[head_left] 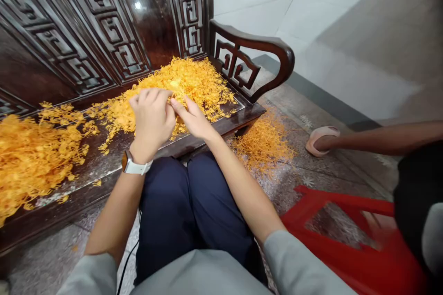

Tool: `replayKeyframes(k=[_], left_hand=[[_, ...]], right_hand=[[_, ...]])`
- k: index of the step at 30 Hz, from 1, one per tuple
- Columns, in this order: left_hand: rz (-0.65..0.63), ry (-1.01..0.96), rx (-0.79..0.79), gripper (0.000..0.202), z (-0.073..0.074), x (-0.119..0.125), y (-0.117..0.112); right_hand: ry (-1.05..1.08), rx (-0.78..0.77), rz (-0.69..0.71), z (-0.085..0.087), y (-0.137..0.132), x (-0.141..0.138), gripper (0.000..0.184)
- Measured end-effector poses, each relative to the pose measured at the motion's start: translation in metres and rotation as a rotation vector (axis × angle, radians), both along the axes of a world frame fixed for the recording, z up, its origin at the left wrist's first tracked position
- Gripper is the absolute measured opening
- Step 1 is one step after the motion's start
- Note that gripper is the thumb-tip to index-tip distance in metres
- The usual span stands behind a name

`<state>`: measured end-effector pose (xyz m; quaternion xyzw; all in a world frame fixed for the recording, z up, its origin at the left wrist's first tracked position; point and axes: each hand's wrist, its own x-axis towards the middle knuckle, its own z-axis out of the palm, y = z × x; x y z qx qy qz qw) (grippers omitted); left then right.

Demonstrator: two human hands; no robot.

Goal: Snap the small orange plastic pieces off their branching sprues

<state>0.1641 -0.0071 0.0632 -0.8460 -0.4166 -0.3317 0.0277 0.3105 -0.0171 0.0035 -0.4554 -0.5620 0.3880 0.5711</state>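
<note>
My left hand (152, 117), with a white watch on its wrist, is curled over the front of an orange heap of small branched plastic pieces (194, 80) on a dark carved wooden bench (207, 131). My right hand (194, 117) meets it from the right, fingers pinched. Both hands grip a small orange piece (176, 97) between them, mostly hidden by the fingers. A second, larger orange heap (31, 159) lies on the bench seat at the far left.
More orange pieces (265, 143) are scattered on the stone floor under the bench's armrest (256, 46). A red plastic stool (346, 239) stands at the right. Another person's leg with a pink slipper (321, 138) reaches in from the right. My dark trousers (194, 207) fill the lower middle.
</note>
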Motion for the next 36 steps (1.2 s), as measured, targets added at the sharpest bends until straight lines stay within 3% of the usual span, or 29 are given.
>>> replayKeyframes(k=[5, 10, 15, 19, 22, 24, 29, 31, 36], left_hand=[[-0.044, -0.106, -0.1, 0.038, -0.009, 0.007, -0.009], [-0.07, -0.204, -0.128, 0.044, -0.017, 0.001, 0.0], [-0.077, -0.089, -0.067, 0.035, -0.021, -0.006, 0.001], [-0.066, 0.059, 0.011, 0.033, -0.019, -0.007, -0.007], [-0.058, 0.093, 0.032, 0.034, -0.018, -0.006, -0.012], [-0.068, 0.058, 0.015, 0.032, -0.02, -0.006, -0.013], [-0.295, -0.249, -0.195, 0.023, -0.025, -0.002, -0.014], [-0.364, -0.438, -0.343, 0.031, -0.026, 0.002, -0.014], [-0.38, -0.645, -0.583, 0.048, -0.03, 0.011, -0.01]], right_hand=[[0.17, 0.008, -0.066, -0.004, 0.004, -0.004, 0.063], [0.321, 0.086, -0.083, -0.002, 0.007, 0.001, 0.042], [0.307, 0.053, -0.052, 0.013, 0.0, 0.01, 0.046], [0.212, 0.13, -0.11, 0.025, -0.001, 0.006, 0.042], [0.303, 0.143, -0.132, 0.029, 0.002, 0.001, 0.028], [0.401, 0.133, -0.113, 0.029, 0.004, 0.0, 0.031], [0.541, 0.036, -0.094, 0.03, 0.001, -0.004, 0.039], [0.548, 0.01, -0.073, 0.033, -0.001, -0.006, 0.037], [0.609, -0.008, -0.044, 0.042, -0.004, -0.006, 0.031]])
